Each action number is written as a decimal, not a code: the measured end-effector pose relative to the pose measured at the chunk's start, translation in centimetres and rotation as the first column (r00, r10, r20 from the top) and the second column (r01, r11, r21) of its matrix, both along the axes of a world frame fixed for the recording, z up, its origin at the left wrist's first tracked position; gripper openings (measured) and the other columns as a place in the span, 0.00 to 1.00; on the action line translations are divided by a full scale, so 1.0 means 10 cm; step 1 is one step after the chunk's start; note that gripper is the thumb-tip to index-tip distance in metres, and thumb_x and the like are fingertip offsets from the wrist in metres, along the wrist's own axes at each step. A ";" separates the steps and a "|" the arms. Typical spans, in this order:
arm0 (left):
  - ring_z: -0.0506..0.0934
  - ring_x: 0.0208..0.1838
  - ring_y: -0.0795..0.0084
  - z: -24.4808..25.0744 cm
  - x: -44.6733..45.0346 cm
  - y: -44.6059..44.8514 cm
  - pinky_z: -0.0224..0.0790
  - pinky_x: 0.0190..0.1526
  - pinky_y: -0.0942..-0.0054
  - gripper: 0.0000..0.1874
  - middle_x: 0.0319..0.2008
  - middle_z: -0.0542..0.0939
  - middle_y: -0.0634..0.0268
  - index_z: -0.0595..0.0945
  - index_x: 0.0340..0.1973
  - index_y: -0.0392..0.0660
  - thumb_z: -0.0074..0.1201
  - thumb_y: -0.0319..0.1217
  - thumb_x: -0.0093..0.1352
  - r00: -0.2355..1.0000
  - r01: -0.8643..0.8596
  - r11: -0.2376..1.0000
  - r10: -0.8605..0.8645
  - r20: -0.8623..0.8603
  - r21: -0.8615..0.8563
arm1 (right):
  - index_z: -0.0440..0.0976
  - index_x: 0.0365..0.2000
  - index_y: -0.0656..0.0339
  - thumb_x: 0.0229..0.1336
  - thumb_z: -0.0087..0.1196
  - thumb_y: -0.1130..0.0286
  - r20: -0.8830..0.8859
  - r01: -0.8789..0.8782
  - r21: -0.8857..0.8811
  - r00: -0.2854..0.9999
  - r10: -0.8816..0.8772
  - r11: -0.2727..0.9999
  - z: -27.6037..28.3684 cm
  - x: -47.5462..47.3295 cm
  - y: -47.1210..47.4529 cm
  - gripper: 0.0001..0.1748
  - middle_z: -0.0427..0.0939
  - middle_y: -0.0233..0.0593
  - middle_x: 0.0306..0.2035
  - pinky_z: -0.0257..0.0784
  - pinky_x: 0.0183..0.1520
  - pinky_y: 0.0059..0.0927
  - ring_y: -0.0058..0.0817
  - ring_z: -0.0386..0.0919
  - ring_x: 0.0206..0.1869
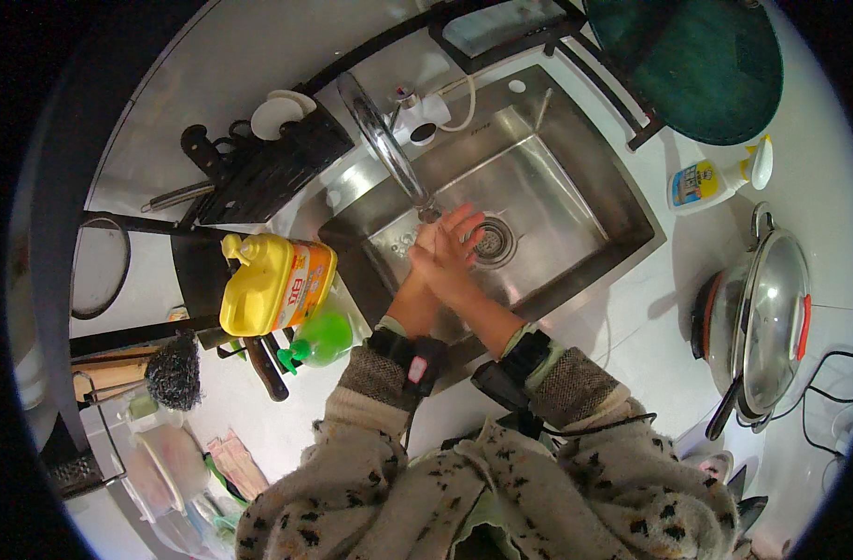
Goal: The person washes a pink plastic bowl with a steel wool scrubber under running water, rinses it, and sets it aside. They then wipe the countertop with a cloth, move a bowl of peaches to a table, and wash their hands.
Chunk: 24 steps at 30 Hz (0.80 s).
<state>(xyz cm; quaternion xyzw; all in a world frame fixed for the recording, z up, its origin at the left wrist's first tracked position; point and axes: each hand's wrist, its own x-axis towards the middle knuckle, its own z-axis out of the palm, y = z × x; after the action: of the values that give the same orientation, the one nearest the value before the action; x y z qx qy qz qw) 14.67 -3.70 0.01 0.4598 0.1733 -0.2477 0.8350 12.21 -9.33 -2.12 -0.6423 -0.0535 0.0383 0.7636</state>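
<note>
Over a stainless steel sink (pixel 545 203), both bare hands meet beneath the end of a curved chrome faucet (pixel 384 140). My right hand (pixel 446 262) lies across my left hand (pixel 430 238), its palm and fingers against it. The left hand's fingers are spread beyond the right, towards the round drain strainer (pixel 493 241); some of its palm is hidden. Neither hand shows any object in it. Whether water runs from the spout is hard to tell.
Left of the sink stand a yellow detergent jug (pixel 258 280), a green pump bottle (pixel 326 339) and a black utensil rack (pixel 272 168). On the right are a spray bottle (pixel 706 183), a lidded pan (pixel 773 315) and a round green board (pixel 706 70). A steel-wool scourer (pixel 174 371) hangs lower left.
</note>
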 end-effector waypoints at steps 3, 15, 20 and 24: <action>0.68 0.51 0.66 -0.06 -0.07 -0.15 0.64 0.45 0.65 0.29 0.53 0.69 0.66 0.66 0.56 0.50 0.37 0.54 0.66 0.896 -0.373 0.927 0.353 0.268 0.028 | 0.68 0.38 0.66 0.60 0.33 0.59 -0.125 -0.059 -0.112 0.991 0.045 0.992 -0.05 0.17 0.02 0.21 0.71 0.53 0.41 0.62 0.48 0.39 0.42 0.69 0.46; 0.72 0.39 0.71 0.15 -0.10 -0.20 0.63 0.42 0.73 0.15 0.40 0.75 0.65 0.75 0.43 0.41 0.40 0.38 0.69 0.814 -0.575 0.773 0.575 -0.089 -0.266 | 0.70 0.35 0.52 0.55 0.45 0.68 -0.390 0.203 0.882 0.821 0.417 0.426 0.17 0.27 -0.23 0.07 0.74 0.35 0.37 0.69 0.42 0.41 0.39 0.73 0.39; 0.71 0.35 0.71 0.16 -0.05 -0.34 0.64 0.40 0.73 0.15 0.32 0.74 0.64 0.74 0.42 0.38 0.40 0.36 0.69 0.814 -0.555 0.665 0.559 -0.160 -0.500 | 0.66 0.41 0.45 0.53 0.44 0.70 -0.175 0.144 0.984 0.880 0.442 0.104 0.38 0.03 -0.29 0.13 0.67 0.32 0.47 0.67 0.46 0.49 0.44 0.70 0.44; 0.70 0.34 0.71 -0.06 0.01 -0.15 0.64 0.41 0.74 0.14 0.29 0.72 0.66 0.73 0.43 0.37 0.40 0.34 0.69 0.890 -0.401 0.737 0.453 -0.041 -0.544 | 0.67 0.41 0.43 0.53 0.43 0.68 -0.145 0.079 0.983 0.890 0.432 0.168 0.09 0.08 -0.22 0.13 0.68 0.29 0.47 0.69 0.44 0.46 0.42 0.72 0.41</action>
<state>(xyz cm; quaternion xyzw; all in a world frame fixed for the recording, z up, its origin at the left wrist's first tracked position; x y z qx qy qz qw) 14.80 -5.23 -0.62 0.1656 0.1579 -0.0660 0.9712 13.01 -11.48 -1.17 0.0247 0.0132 0.2154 0.9761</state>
